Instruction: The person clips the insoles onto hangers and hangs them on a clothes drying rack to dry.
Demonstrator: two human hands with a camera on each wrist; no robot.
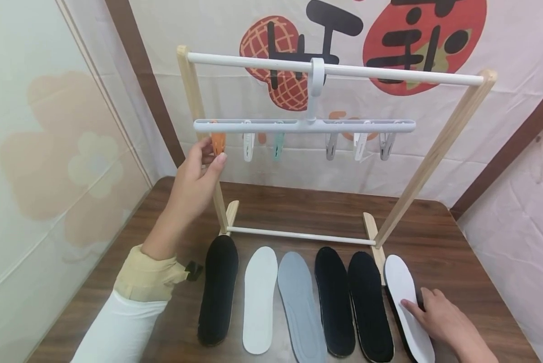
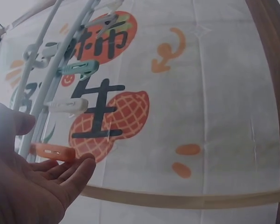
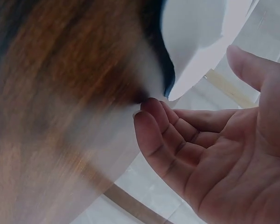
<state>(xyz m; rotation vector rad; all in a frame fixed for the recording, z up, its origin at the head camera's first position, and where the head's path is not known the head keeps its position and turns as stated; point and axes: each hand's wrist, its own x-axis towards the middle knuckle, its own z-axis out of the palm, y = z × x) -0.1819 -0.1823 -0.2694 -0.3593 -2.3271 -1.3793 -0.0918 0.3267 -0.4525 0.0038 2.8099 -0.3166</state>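
Observation:
My left hand is raised at the orange clip, the leftmost on a pale grey hanger. In the left wrist view the fingers lie behind and below the orange clip, with the thumb standing apart from it. My right hand is at the right edge of a white insole with a dark underside, the thumb over its top. The right wrist view shows loosely bent fingers by the table surface near the insole, the thumb apart.
Left of that insole lie a black insole, a white one, a grey one and two more black ones. A rack with wooden posts and a white top rod carries the hanger. White, teal and grey clips hang along it.

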